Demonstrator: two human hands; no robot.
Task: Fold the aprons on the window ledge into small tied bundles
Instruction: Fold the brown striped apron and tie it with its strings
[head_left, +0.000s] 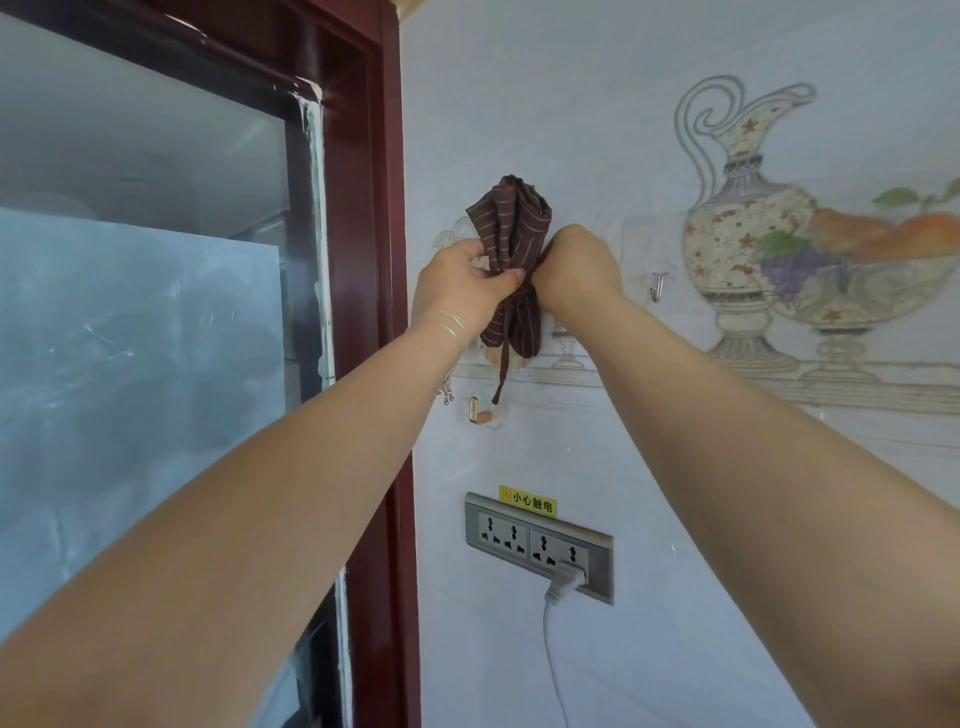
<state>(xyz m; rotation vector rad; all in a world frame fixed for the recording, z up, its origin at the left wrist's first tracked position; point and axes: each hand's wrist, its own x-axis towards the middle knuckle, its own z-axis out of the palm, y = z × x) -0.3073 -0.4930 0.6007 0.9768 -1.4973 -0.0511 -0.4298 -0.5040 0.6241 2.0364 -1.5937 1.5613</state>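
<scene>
Both arms reach up toward the wall, and between the two hands sits a brown striped apron bundle (511, 244), gathered tight at its middle; the left hand (460, 288) curls round that waist from the left, thumb laid across the front of the cloth and the other fingers wrapped behind it; the right hand (576, 265) closes on the same waist from the right, its knuckles turned to the camera, so how its fingertips lie cannot be told. Above the fingers the cloth fans out in a pleated head; below them a shorter bunch hangs down, and a thin apron strap (503, 371) trails from under the grip, its end near a small wall hook (480, 410). A thin bracelet (444, 322) circles the left wrist. Well below the hands a grey socket strip (540, 548) sits in the wall with a white plug (566, 579) in its right end; a dark red window frame (387, 312) stands left of the left hand; a painted jug (748, 228) decorates the wall to the right.
</scene>
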